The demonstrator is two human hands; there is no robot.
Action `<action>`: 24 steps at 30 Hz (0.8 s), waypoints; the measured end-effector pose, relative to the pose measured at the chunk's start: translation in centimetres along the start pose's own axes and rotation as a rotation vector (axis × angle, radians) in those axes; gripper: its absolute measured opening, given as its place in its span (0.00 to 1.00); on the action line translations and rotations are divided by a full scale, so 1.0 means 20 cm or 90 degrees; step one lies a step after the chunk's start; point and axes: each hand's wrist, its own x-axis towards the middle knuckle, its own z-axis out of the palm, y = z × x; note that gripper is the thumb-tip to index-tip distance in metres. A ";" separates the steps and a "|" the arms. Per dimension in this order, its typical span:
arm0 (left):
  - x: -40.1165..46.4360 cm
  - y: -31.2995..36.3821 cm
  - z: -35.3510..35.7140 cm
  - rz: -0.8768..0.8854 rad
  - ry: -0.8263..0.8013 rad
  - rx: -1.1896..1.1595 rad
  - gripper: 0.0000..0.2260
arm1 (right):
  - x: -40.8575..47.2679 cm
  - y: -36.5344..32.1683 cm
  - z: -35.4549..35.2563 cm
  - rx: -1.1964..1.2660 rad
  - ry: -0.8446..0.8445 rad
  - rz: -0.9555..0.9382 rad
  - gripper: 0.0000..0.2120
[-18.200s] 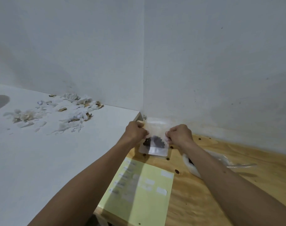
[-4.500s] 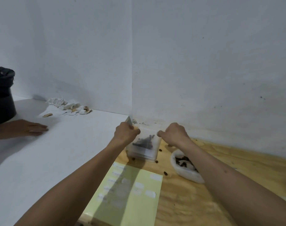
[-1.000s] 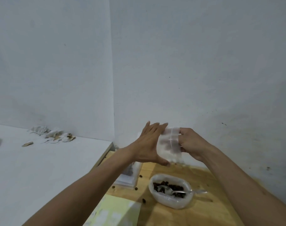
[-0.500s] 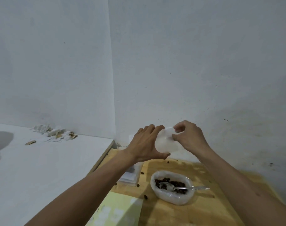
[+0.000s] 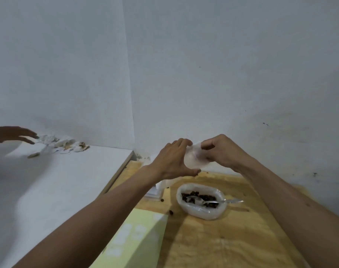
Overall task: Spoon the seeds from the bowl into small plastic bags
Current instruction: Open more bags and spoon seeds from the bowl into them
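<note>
Both my hands were raised together on one small plastic bag (image 5: 193, 157): my left hand (image 5: 172, 161) cupped its side, my right hand (image 5: 220, 149) pinched its top edge. Below them, on the wooden table (image 5: 232, 238), stood the bowl (image 5: 201, 211) of seeds (image 5: 207, 197), a spoon (image 5: 211, 201) resting inside.

We see a pale yellow sheet (image 5: 135, 242) carrying small white labels on the plywood tabletop (image 5: 219, 246). On the adjoining white surface (image 5: 64, 182), torn paper scraps (image 5: 62, 144), possibly peeled backings, lie against the wall; another person's hand (image 5: 14, 134) reaches toward them.
</note>
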 end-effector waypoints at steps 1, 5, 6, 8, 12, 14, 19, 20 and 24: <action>-0.01 -0.01 0.01 -0.014 -0.014 0.004 0.39 | -0.01 0.03 -0.01 -0.008 0.034 0.006 0.10; -0.05 -0.03 0.06 -0.096 -0.124 -0.037 0.43 | -0.07 0.17 -0.08 -0.293 0.055 0.097 0.09; -0.05 -0.03 0.06 -0.118 -0.161 -0.054 0.43 | -0.09 0.19 -0.09 -0.372 0.009 0.167 0.16; -0.06 -0.03 0.07 -0.149 -0.228 -0.079 0.39 | -0.16 0.24 -0.09 -0.442 -0.071 0.281 0.28; -0.08 0.00 0.08 -0.192 -0.329 -0.086 0.25 | -0.26 0.33 -0.06 -0.305 -0.132 0.360 0.26; -0.10 -0.01 0.09 -0.219 -0.367 -0.085 0.25 | -0.29 0.34 -0.07 -0.229 -0.129 0.359 0.20; -0.15 -0.01 0.09 -0.256 -0.366 -0.134 0.40 | -0.32 0.36 -0.06 0.015 0.029 0.351 0.16; -0.16 0.00 0.09 -0.258 -0.357 -0.154 0.42 | -0.33 0.36 -0.04 0.061 0.071 0.330 0.14; -0.18 0.02 0.08 -0.271 -0.388 -0.137 0.39 | -0.38 0.34 0.01 0.021 0.196 0.200 0.12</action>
